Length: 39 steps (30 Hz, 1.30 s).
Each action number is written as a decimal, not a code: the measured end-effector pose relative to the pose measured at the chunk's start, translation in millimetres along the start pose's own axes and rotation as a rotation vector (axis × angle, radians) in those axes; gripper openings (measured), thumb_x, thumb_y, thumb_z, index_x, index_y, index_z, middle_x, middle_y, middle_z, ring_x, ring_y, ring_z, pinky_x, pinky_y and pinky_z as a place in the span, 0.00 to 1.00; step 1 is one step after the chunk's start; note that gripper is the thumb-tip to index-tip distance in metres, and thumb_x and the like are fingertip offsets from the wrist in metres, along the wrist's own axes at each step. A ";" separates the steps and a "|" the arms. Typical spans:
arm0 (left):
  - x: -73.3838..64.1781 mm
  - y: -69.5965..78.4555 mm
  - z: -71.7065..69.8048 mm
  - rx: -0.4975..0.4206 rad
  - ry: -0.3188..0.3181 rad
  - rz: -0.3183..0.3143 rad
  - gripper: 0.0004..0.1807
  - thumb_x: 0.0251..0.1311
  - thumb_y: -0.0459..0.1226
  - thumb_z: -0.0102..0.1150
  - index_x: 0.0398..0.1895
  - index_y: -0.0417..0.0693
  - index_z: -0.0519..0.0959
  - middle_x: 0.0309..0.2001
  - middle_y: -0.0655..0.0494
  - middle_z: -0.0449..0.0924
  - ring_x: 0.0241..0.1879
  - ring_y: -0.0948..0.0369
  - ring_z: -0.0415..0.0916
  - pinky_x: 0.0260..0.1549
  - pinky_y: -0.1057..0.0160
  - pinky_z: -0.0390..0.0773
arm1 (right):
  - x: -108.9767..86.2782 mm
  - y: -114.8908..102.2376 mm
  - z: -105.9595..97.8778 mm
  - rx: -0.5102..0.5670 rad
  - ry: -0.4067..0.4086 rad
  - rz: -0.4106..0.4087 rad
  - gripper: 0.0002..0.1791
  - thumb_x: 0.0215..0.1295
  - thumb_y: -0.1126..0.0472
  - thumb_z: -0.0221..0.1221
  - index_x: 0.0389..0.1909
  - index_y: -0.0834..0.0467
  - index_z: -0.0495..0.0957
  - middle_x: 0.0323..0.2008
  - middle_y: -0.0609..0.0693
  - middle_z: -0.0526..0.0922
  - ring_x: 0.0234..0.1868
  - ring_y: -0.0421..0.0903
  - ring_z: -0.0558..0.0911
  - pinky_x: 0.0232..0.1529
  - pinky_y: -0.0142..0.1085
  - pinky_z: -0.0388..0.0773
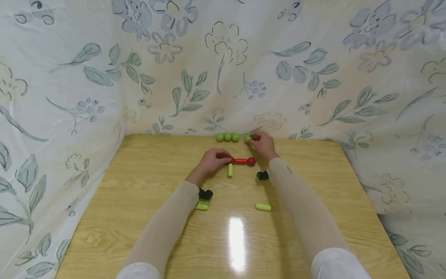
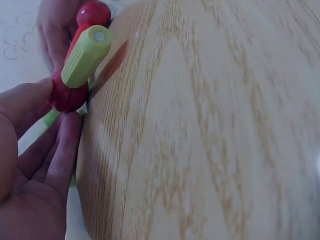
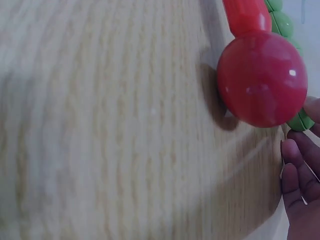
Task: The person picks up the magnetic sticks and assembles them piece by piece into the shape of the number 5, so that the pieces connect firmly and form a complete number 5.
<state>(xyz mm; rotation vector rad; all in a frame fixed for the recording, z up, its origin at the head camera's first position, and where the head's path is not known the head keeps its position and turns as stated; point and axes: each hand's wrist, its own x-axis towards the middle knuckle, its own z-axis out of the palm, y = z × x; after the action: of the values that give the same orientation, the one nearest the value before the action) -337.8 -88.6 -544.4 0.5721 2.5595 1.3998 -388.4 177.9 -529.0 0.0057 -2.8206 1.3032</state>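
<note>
My left hand [image 1: 213, 160] pinches a red ball [image 2: 67, 97] between thumb and fingers. A red rod [image 1: 241, 161] joins it to a second red ball [image 1: 251, 161] on the right. From the held ball a ridged yellow-green rod [image 2: 87, 56] points toward my body. At the table's back edge, the thumb and fingers of my right hand [image 1: 263, 144] grip a green ball [image 1: 247, 138], mostly hidden in the right wrist view. Just left of it, several green balls [image 1: 228, 137] sit in a row.
A black piece [image 1: 263, 175] lies beside my right sleeve. Another black piece [image 1: 206, 194] is by my left sleeve, with yellow-green rods [image 1: 201, 206] partly under that arm. One more yellow-green rod [image 1: 263, 207] lies nearer the front. A floral cloth [image 1: 223, 69] hangs behind the wooden table [image 1: 139, 174].
</note>
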 end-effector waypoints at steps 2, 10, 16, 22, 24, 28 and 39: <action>-1.0 -0.7 0.5 -0.001 -0.003 0.000 0.11 0.75 0.41 0.70 0.54 0.48 0.90 0.50 0.56 0.89 0.54 0.57 0.82 0.61 0.55 0.78 | -2.5 2.3 0.0 0.010 0.001 -0.010 0.19 0.77 0.55 0.69 0.63 0.59 0.85 0.58 0.58 0.87 0.60 0.57 0.83 0.63 0.52 0.78; 0.4 -2.3 -0.1 0.003 0.013 0.017 0.10 0.74 0.41 0.71 0.53 0.48 0.91 0.49 0.57 0.89 0.53 0.58 0.83 0.60 0.55 0.79 | -8.5 9.8 -3.0 0.081 0.018 -0.023 0.20 0.76 0.54 0.69 0.63 0.57 0.86 0.57 0.57 0.88 0.60 0.56 0.83 0.66 0.52 0.77; 0.1 -5.7 0.9 0.032 0.006 0.009 0.11 0.74 0.41 0.70 0.53 0.49 0.90 0.51 0.57 0.89 0.55 0.57 0.82 0.62 0.54 0.78 | -15.4 19.0 -5.8 0.136 0.020 0.035 0.21 0.78 0.53 0.68 0.65 0.56 0.85 0.57 0.56 0.87 0.60 0.53 0.83 0.60 0.48 0.80; -1.2 -5.3 2.0 0.032 0.011 0.002 0.11 0.75 0.40 0.70 0.54 0.47 0.90 0.51 0.55 0.88 0.54 0.56 0.82 0.60 0.54 0.79 | -23.5 23.5 -10.2 0.158 0.009 0.033 0.20 0.79 0.54 0.66 0.66 0.56 0.84 0.58 0.57 0.86 0.59 0.54 0.82 0.56 0.48 0.82; -0.9 -5.3 2.6 0.025 0.008 0.012 0.11 0.75 0.39 0.69 0.55 0.47 0.90 0.51 0.55 0.89 0.53 0.56 0.82 0.60 0.54 0.79 | -26.2 25.4 -11.3 0.167 0.012 0.028 0.20 0.79 0.54 0.66 0.66 0.57 0.84 0.58 0.57 0.86 0.60 0.54 0.82 0.58 0.49 0.81; -0.5 -4.5 3.5 -0.006 0.004 0.032 0.12 0.75 0.39 0.69 0.57 0.47 0.90 0.53 0.55 0.89 0.54 0.57 0.83 0.60 0.55 0.79 | -29.8 29.6 -12.8 0.173 0.018 0.017 0.20 0.79 0.54 0.66 0.66 0.57 0.83 0.59 0.57 0.85 0.62 0.55 0.81 0.63 0.50 0.79; -0.8 1.8 5.7 -0.003 0.015 0.008 0.14 0.76 0.39 0.68 0.60 0.52 0.90 0.58 0.56 0.88 0.55 0.58 0.83 0.60 0.54 0.80 | -32.9 31.2 -17.9 0.167 0.028 0.013 0.21 0.79 0.53 0.67 0.66 0.57 0.84 0.59 0.57 0.86 0.63 0.55 0.81 0.66 0.51 0.76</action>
<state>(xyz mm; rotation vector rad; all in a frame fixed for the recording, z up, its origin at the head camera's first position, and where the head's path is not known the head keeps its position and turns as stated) -334.8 -83.6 -546.0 0.5742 2.5688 1.4155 -355.6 211.4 -542.2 -0.0263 -2.6847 1.5254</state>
